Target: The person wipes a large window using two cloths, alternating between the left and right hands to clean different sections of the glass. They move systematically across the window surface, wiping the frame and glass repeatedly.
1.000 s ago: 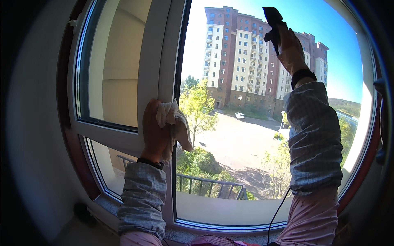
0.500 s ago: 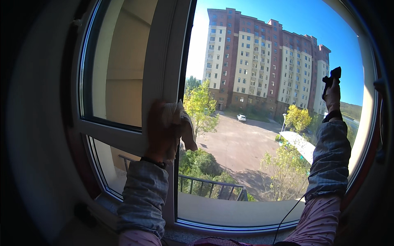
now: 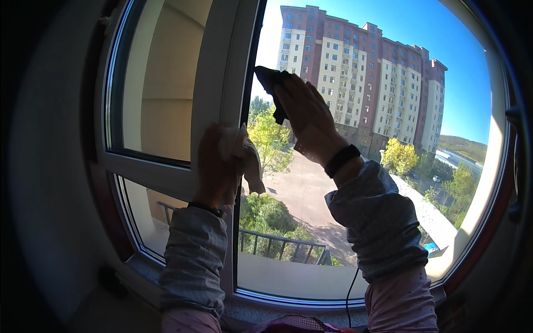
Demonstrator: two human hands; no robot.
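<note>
My right hand lies with extended fingers over a black cloth, holding it against the large window pane near its left edge. The cloth's corner reaches the dark strip beside the frame. Lower and to the left, my left hand is closed around a whitish cloth and rests at the upright window frame post. One end of that cloth hangs down over the glass. Shadow hides part of the left fingers.
A narrower window section with a crossbar lies left of the post. A stone sill runs below the pane, and a thin black cord hangs near my right arm. Outside are a railing, trees and a tall building.
My right hand has swept the black cloth from the pane's right side across to its left edge. The left hand with the whitish cloth stays nearly in place at the post.
</note>
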